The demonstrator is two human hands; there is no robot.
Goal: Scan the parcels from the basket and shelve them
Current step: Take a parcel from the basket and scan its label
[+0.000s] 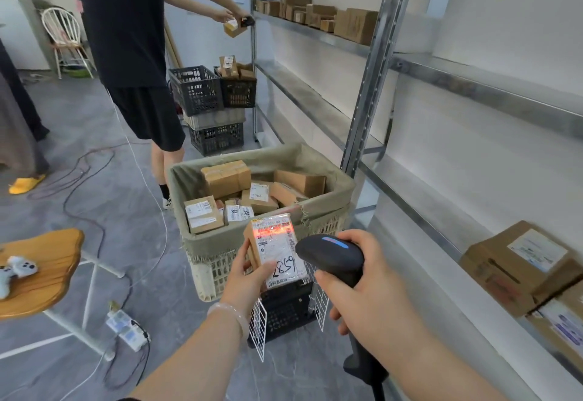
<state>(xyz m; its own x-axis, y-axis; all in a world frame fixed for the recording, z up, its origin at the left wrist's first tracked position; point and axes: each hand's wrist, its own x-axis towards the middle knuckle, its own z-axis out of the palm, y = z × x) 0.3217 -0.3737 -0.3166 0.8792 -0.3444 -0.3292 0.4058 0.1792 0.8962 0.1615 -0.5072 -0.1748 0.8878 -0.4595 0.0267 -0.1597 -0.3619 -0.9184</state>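
My left hand (249, 277) grips a small cardboard parcel (277, 249) with a white label and handwritten digits, held upright in front of the basket. A red scan light falls across the label's top. My right hand (362, 277) holds a black barcode scanner (331, 257) by its handle, its head aimed at the parcel and a blue light lit on top. The cloth-lined basket (334, 189) just beyond holds several brown parcels (227, 178). A metal shelf rack (372, 69) stands to the right.
Two cardboard boxes (517, 265) lie on the near shelf at right; more boxes (318, 17) sit on an upper far shelf. Another person (132, 37) scans a parcel by stacked dark crates (214, 107). A wooden stool (41, 271), a power strip (126, 329) and cables lie at left.
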